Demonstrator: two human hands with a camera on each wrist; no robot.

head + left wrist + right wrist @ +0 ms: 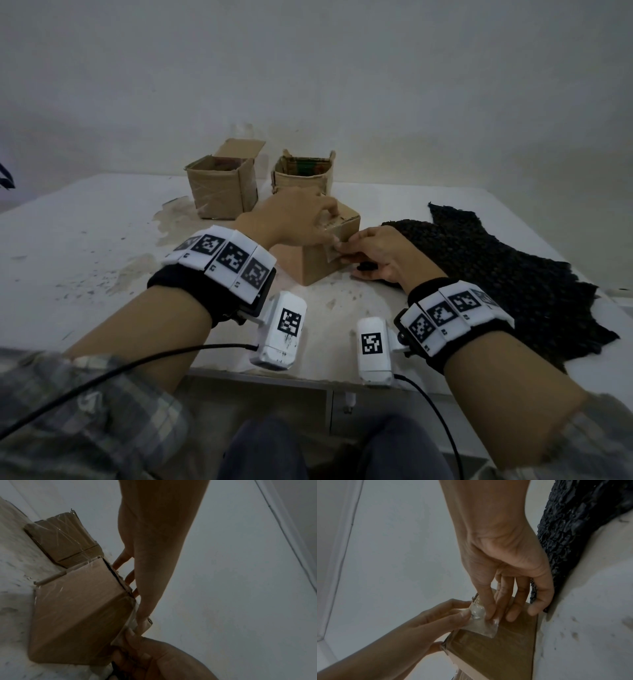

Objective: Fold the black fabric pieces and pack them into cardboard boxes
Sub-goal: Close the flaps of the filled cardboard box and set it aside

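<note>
Landmark: closed brown cardboard box (318,263) mid white worktop (85,246). Behind it, two open-topped cardboard boxes (222,192) block reach. Right: rough black fabric sheet (507,274) covers surface. Left and front: bare worktop, passage free.

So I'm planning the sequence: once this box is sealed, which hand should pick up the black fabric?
Right. The right hand lies beside the black fabric, while the left hand rests on the near box, farther away.

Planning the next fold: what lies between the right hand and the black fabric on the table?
Nothing. In the head view the right hand lies at the near box, right against the black fabric. The right wrist view shows its little finger beside the fabric's edge.
</note>
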